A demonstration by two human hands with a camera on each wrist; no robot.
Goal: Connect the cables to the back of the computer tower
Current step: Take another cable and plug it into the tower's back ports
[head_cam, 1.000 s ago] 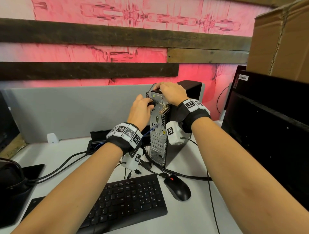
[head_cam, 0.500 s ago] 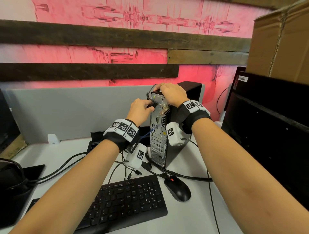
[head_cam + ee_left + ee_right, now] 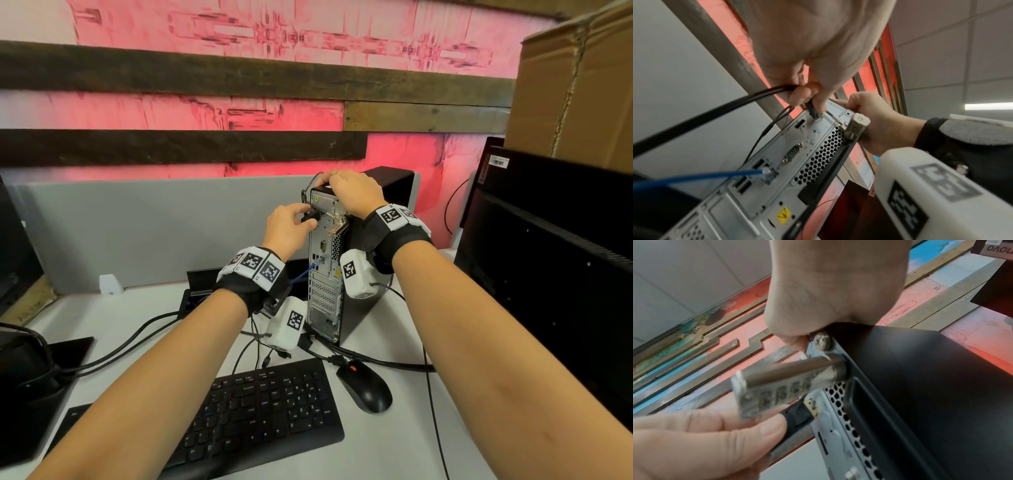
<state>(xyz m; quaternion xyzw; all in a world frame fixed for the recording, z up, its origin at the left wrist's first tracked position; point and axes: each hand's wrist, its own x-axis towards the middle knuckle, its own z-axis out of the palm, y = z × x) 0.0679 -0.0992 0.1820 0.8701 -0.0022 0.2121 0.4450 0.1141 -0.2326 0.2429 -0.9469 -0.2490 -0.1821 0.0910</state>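
The computer tower [image 3: 325,274] stands on the desk with its silver rear panel [image 3: 818,146] facing me. My left hand [image 3: 305,219] pinches a black cable plug [image 3: 311,216] at the upper ports. In the right wrist view the plug's gold tip [image 3: 811,405] sits right at the panel, below a metal combination lock [image 3: 777,386]. The plug's black cable [image 3: 715,112] trails off to the left. My right hand [image 3: 342,186] grips the tower's top rear edge [image 3: 879,344]. A blue network cable [image 3: 705,177] is plugged in lower down.
A black keyboard [image 3: 260,411] and mouse [image 3: 364,387] lie in front of the tower, with loose black cables [image 3: 376,359] between. A monitor's back [image 3: 548,257] and a cardboard box [image 3: 575,85] fill the right. A grey partition [image 3: 154,233] stands behind.
My left wrist has swung a little to the left and turned, so the black plug now shows between the fingers. The right hand has stayed on the tower's top.
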